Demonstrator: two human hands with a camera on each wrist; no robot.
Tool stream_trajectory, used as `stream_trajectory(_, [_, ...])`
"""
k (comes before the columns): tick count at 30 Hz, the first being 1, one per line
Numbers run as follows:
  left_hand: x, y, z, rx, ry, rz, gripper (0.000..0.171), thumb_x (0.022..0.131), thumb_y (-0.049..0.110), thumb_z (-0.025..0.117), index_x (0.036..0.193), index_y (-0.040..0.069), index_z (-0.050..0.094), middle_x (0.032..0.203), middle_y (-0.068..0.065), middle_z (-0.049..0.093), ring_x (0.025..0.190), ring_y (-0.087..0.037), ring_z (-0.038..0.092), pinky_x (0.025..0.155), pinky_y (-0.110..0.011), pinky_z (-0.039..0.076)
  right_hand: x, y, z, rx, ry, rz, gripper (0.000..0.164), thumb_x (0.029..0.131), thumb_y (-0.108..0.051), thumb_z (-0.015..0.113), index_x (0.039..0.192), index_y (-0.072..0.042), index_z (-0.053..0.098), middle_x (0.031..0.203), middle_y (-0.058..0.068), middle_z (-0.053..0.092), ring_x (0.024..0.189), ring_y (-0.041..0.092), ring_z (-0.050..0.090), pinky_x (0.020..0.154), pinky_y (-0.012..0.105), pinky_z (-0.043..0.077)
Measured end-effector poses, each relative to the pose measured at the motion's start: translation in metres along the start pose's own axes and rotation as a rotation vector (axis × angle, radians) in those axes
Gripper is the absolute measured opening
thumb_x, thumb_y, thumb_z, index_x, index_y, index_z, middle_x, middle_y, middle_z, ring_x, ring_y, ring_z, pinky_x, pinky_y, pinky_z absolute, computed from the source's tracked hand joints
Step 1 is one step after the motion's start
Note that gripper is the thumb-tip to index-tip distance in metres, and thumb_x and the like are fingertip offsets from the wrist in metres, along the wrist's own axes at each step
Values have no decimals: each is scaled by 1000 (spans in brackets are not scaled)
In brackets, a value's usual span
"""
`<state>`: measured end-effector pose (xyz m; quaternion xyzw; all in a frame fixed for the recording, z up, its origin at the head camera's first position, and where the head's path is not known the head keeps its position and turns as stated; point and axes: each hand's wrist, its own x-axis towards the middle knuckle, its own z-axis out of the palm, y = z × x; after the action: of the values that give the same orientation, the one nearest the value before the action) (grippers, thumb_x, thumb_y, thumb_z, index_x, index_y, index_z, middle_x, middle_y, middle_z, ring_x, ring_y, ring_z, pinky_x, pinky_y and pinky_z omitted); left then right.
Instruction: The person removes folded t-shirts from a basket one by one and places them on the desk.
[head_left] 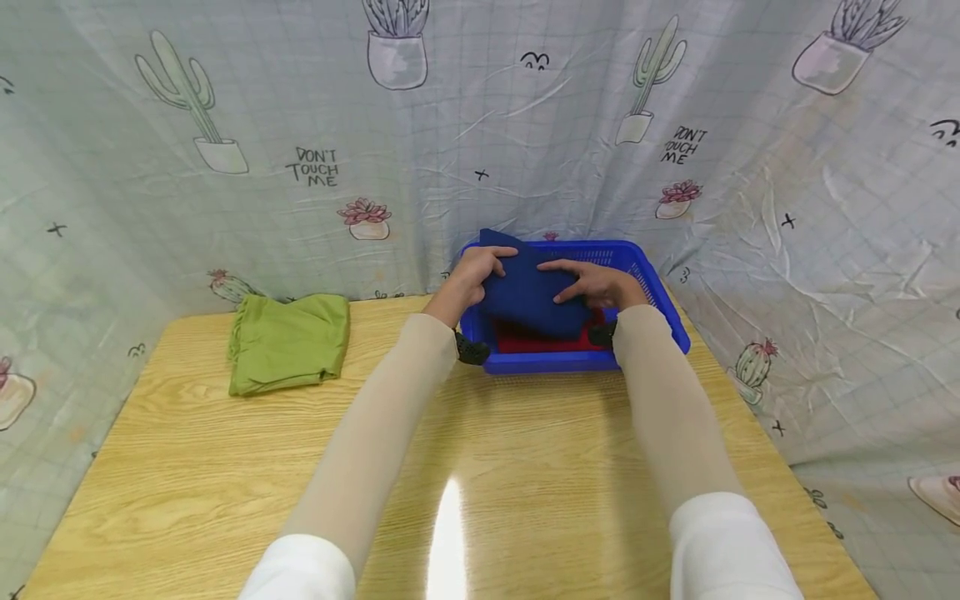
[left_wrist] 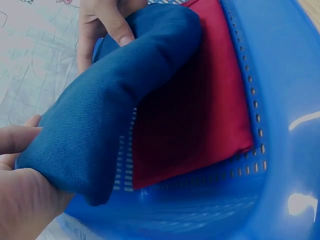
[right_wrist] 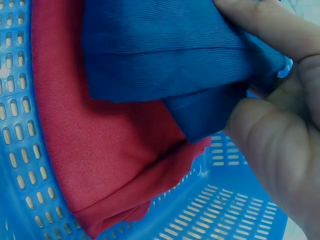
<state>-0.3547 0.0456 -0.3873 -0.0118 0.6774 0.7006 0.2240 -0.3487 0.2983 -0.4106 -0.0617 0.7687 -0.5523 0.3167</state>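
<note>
A folded dark blue cloth [head_left: 528,292] is held over the blue plastic basket [head_left: 555,362], tilted, with its near end low inside the rim. My left hand [head_left: 474,273] grips its left edge, the thumb on one face and fingers on the other in the left wrist view. On the right side my right hand [head_left: 596,283] pinches the same cloth between thumb and fingers. Beneath it a folded red cloth [left_wrist: 225,100] lies on the basket's slotted floor, partly covered by the blue one. Its folded edge shows in the right wrist view.
A folded green cloth [head_left: 288,342] lies on the wooden table [head_left: 480,442] at the back left. Behind the table hangs a curtain [head_left: 450,125] printed with cacti, and the basket stands close to it near the back right edge.
</note>
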Motion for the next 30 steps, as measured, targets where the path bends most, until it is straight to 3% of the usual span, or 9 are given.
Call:
stream_trajectory(5, [-1,2,-7,17,-1,10,59,90,-16,47,135,16,69,165,-4,31,140,-30,47,111,-42,44,2,-6,2,-60,19,-44,73,95,9,62,159,-16,38,167,12,13,145,36,30,112,56,40])
stream_trajectory(10, [-4,8,-18,-41,-2,13,60,89,-18,47,135,14,68,161,-6,39,136,-30,51,110,-41,45,3,-18,7,-30,43,-74,73,93,10,60,157,-18,42,165,13,18,142,38,35,111,60,38])
stream_trajectory(13, [-8,15,-26,-68,-12,21,61,89,-19,46,137,13,67,159,-6,42,134,-30,54,108,-41,47,6,-25,11,-24,59,-102,73,93,9,60,156,-22,43,163,12,24,131,31,46,103,51,49])
stream_trajectory(15, [-12,19,-34,-86,-26,23,61,90,-18,46,139,13,66,158,-7,43,133,-30,54,108,-42,47,10,-29,14,-61,84,-134,72,93,6,60,155,-25,45,160,10,28,106,27,56,85,37,56])
stream_trajectory(18, [-19,25,-47,-95,-27,22,61,91,-18,46,139,14,65,159,-6,41,135,-30,53,108,-43,47,16,-35,22,-99,116,-176,70,92,3,62,154,-28,47,159,8,30,96,20,54,73,27,53])
stream_trajectory(20, [-24,29,-57,-98,-21,24,60,92,-17,46,140,14,65,159,-6,41,134,-30,53,107,-43,47,21,-38,28,-69,110,-203,70,93,4,61,154,-28,47,159,7,29,101,23,56,78,30,54])
stream_trajectory(22, [-28,31,-66,-96,-14,32,60,92,-17,46,140,14,64,159,-6,41,134,-30,54,107,-43,48,26,-41,35,-12,83,-229,71,93,7,60,155,-25,45,161,7,27,126,24,50,95,38,53])
stream_trajectory(24, [-33,34,-75,-96,-14,33,60,93,-17,46,141,14,63,158,-7,42,133,-31,54,107,-43,48,31,-43,41,30,58,-253,72,94,9,58,156,-24,43,161,6,27,135,28,44,102,44,49])
stream_trajectory(30, [-44,37,-95,-38,15,24,57,95,-15,47,141,16,64,167,-1,26,136,-28,51,108,-41,47,47,-43,59,104,21,-286,73,96,12,55,157,-25,40,161,6,27,138,30,43,97,40,51])
